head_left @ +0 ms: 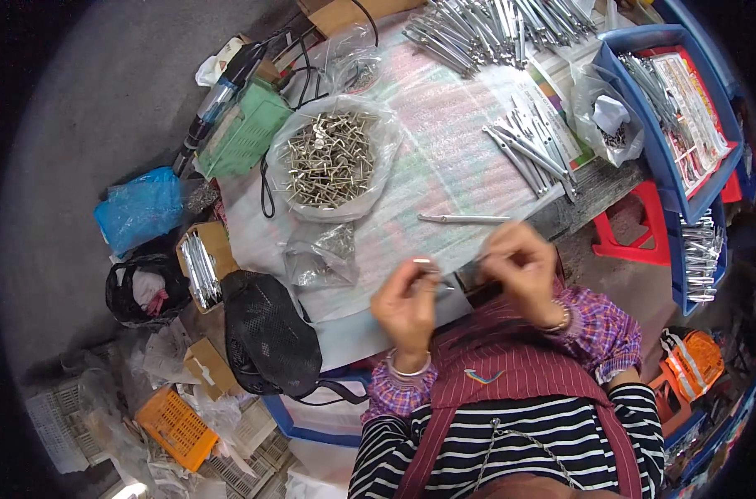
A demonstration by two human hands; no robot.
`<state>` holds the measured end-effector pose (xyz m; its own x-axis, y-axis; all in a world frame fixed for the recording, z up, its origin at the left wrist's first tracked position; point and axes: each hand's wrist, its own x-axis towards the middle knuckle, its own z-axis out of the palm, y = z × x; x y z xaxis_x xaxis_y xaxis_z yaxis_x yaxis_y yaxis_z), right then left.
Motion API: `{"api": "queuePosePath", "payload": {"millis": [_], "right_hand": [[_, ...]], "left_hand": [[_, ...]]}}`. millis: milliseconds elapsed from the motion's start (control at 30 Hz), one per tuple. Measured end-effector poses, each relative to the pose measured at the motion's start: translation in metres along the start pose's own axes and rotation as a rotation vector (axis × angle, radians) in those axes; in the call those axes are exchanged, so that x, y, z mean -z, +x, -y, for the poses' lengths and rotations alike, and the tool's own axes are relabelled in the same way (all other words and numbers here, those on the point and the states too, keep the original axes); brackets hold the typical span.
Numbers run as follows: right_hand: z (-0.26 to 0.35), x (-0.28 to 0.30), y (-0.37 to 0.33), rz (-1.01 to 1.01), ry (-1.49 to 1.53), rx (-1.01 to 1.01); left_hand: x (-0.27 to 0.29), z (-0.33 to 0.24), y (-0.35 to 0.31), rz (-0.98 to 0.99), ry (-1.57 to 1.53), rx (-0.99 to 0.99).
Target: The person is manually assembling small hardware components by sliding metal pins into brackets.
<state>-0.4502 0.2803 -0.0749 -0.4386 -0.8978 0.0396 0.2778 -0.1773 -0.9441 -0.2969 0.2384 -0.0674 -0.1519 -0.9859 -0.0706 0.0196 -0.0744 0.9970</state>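
My left hand (405, 309) is closed in a pinch near the table's front edge, a small silver metal piece (424, 263) showing at its fingertips; its exact kind is too blurred to tell. Just to the right, my right hand (521, 264) is also pinched closed, and whatever its fingers hold is hidden by blur. A single slim silver metal bar (463, 219) lies on the table beyond both hands. Farther off sits a clear plastic bag (384, 158), rolled open and full of brassy bolts with flat heads (329, 158).
Silver bars (527, 150) lie in a loose group to the right, with a larger pile (494, 33) at the far edge. A blue tray (684, 195) stands at the right. A black mesh bag (270, 333), a green basket (243, 129) and a power screwdriver (216, 104) are at the left.
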Motion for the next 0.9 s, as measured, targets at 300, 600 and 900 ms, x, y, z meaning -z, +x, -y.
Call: {"api": "queuePosePath", "payload": {"millis": [300,600,900], "right_hand": [[0.021,0.031,0.019,0.230,0.456,-0.648],[0.010,0.036,0.016,0.278,0.443,-0.851],[0.020,0.035,0.011,0.229,0.191,-0.701]], "left_hand": [[0.009,-0.001,0.003,0.017,-0.120,0.128],[0.005,0.004,0.005,0.060,-0.079,0.138],[0.005,0.004,0.004,0.065,-0.082,0.116]]}}
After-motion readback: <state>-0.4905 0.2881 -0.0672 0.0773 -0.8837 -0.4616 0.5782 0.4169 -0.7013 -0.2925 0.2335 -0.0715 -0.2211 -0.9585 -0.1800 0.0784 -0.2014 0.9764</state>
